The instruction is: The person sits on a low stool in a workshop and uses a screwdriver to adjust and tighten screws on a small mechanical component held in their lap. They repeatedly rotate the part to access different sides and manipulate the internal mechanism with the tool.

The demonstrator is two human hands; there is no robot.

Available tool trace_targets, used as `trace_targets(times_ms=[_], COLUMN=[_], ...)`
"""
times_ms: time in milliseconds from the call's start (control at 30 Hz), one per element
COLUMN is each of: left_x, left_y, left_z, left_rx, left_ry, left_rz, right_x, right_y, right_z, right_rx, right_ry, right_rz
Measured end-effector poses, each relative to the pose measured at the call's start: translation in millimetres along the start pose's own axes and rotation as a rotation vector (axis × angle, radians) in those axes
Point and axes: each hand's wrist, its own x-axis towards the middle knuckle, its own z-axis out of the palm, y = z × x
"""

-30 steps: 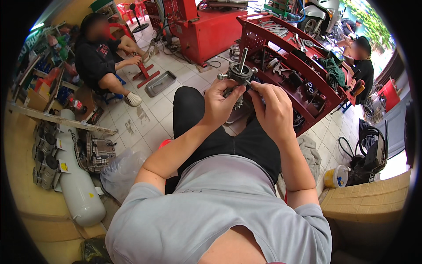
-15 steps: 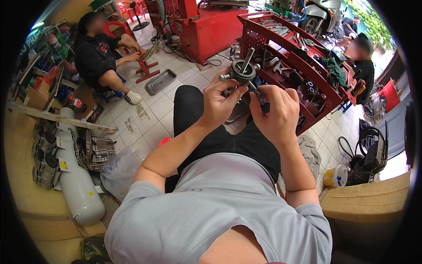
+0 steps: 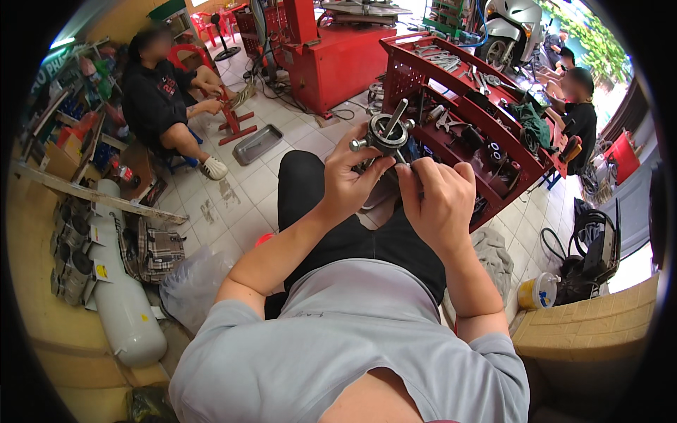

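Observation:
Above my knees I hold a round metal ring-shaped part (image 3: 379, 145) with bolts jutting from its rim. A flat-looking metal bar (image 3: 397, 116) stands up through the ring's opening. My left hand (image 3: 347, 182) is closed around the part's left side and underside, thumb pressed near its lower edge. My right hand (image 3: 443, 194) is closed, its thumb and fingertips pinched at the end of a thin bolt (image 3: 399, 156) that sticks out of the ring toward me. The fingers partly hide that bolt's end and the ring's underside.
Ahead on the right stands a red tool cart (image 3: 486, 116) full of wrenches and sockets. A metal tray (image 3: 259, 144) lies on the tiled floor. One person (image 3: 166, 99) sits ahead left, another (image 3: 580, 116) far right. A grey cylinder (image 3: 127, 303) lies at my left.
My right fingertips have come closer to the ring and pinch the bolt more tightly. The ring has shifted slightly left and down in view, still in my left hand.

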Motion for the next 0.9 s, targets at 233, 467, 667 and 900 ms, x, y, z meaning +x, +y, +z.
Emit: trace_targets(times_ms=[233,467,667,900], left_x=[3.2,2.0,2.4,2.5], left_y=[4.4,2.8,2.4,3.0], left_z=[-2.3,-0.5,-1.0,-1.7], left_rx=[0.03,-0.046,-0.036,-0.05], left_ry=[-0.012,-0.006,0.005,-0.005], left_rz=[0.025,0.005,0.004,0.004], right_x=[3.8,0.0,2.7,2.7], right_y=[-4.2,-1.9,-5.3,-5.3], right_z=[-2.5,-4.9,-8.3,-8.2], right_rx=[0.016,0.005,0.009,0.022], right_ry=[0.064,-0.011,0.014,0.008], right_rz=[-0.003,0.034,0.051,0.059])
